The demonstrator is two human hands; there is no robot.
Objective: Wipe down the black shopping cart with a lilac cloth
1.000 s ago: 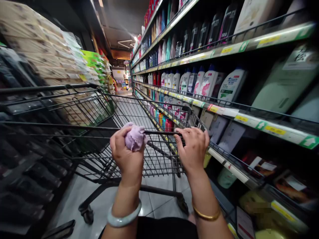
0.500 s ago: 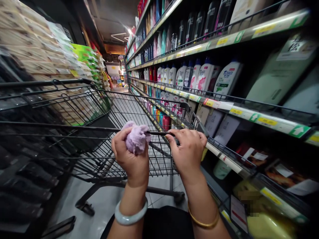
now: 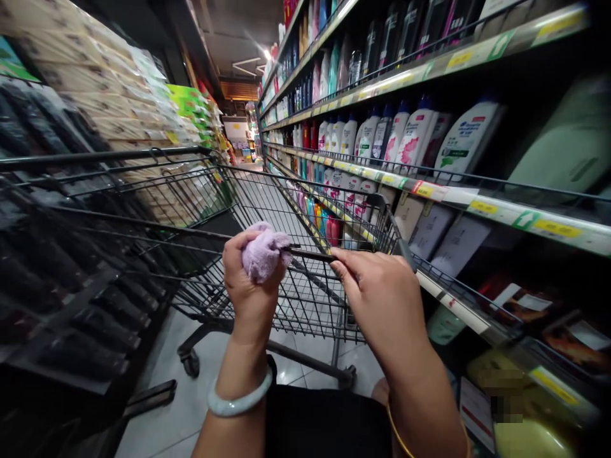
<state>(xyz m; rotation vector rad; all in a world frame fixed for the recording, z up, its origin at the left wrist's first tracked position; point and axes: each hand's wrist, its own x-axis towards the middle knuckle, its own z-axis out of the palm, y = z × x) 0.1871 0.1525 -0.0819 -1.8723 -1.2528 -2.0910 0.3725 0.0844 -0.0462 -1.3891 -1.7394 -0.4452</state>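
A crumpled lilac cloth (image 3: 263,253) is bunched in my left hand (image 3: 251,286), whose fingers are wrapped closed. The cloth lies against a dark metal rail (image 3: 311,255) of the black wire shopping cart (image 3: 310,312). Farther right on that same rail, my right hand (image 3: 382,283) is closed, with thumb and index finger at the bar; its other fingers are partly hidden. The cart stands in front of me, and no goods show in its basket.
Shelves with shampoo bottles (image 3: 465,137) run close along the right. Stacked packs (image 3: 90,83) and dark packaged goods (image 3: 109,318) line the left. The tiled aisle floor (image 3: 157,381) shows under the cart. A caster wheel (image 3: 189,362) sits at lower left.
Shelves and cart have shifted to the right in view. My right hand sits farther right and its forearm slants more. Both hands keep their holds on the cloth and the rail.
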